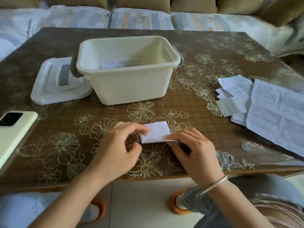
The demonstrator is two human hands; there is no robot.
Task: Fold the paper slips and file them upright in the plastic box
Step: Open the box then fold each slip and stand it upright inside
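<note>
A small folded white paper slip lies on the table near its front edge. My left hand has its fingertips on the slip's left edge, the other fingers curled. My right hand pinches the slip's right corner between thumb and fingers. Behind them stands the cream plastic box, open, with printed slips inside it. A pile of unfolded printed slips and a large printed sheet lie at the right.
The box's white lid lies left of the box. A pale green phone rests at the table's left edge. A sofa runs behind the table. My knees and orange-soled slippers show below the front edge.
</note>
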